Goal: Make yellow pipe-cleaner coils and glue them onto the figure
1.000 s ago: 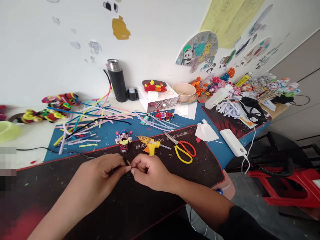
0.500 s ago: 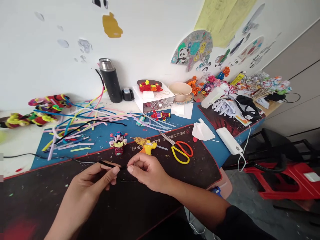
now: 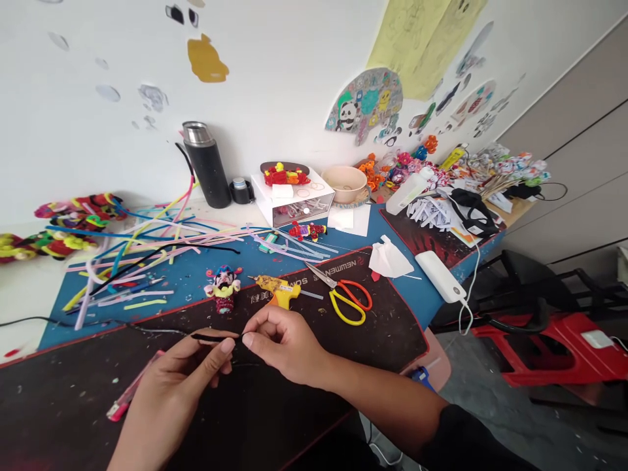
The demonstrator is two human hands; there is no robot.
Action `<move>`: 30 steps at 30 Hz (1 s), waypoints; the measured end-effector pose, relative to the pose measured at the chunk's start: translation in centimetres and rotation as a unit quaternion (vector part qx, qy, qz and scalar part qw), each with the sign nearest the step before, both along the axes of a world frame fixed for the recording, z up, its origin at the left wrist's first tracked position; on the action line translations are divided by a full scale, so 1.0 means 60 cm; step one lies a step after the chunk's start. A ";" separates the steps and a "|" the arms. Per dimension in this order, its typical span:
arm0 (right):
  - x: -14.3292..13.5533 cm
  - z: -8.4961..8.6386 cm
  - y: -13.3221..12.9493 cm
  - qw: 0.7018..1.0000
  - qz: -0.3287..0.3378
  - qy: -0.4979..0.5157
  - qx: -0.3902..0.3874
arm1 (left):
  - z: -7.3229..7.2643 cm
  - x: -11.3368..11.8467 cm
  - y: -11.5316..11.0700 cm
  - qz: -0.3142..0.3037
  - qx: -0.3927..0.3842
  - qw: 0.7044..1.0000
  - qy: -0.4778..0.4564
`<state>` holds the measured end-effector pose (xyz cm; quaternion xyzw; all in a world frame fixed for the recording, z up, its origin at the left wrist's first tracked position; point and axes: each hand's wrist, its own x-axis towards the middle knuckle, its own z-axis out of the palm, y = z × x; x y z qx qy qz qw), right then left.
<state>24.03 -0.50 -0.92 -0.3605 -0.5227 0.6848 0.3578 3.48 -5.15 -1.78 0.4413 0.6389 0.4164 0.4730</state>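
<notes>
A short black pipe cleaner (image 3: 209, 338) is pinched between thumb and fingers of my left hand (image 3: 184, 373). My right hand (image 3: 287, 343) pinches its right end, with the fingertips of both hands close together over the dark mat. Behind the hands stands a small pipe-cleaner figure (image 3: 224, 288) with a dark red body and yellow collar. Just beyond my right hand lies a yellow glue gun (image 3: 279, 288). To its right are scissors (image 3: 347, 302) with red and yellow handles. A pink utility knife (image 3: 130, 392) is partly hidden behind my left hand.
Loose coloured pipe cleaners (image 3: 132, 261) are heaped at the back left. Along the wall stand a black thermos (image 3: 209, 170), a white drawer box (image 3: 267, 208) and a beige bowl (image 3: 343, 186). A white power bank (image 3: 440, 276) with a cable lies at right, near a red stool (image 3: 554, 353).
The view has shifted, so most things appear farther left. The pink knife has come into sight beside my left hand. My fingertips are slightly closer together, both hands still pinching the pipe cleaner.
</notes>
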 end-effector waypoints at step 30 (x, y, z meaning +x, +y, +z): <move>0.005 0.006 0.006 0.990 0.041 -0.092 0.094 | 0.067 -0.013 0.028 -0.104 0.081 0.979 0.157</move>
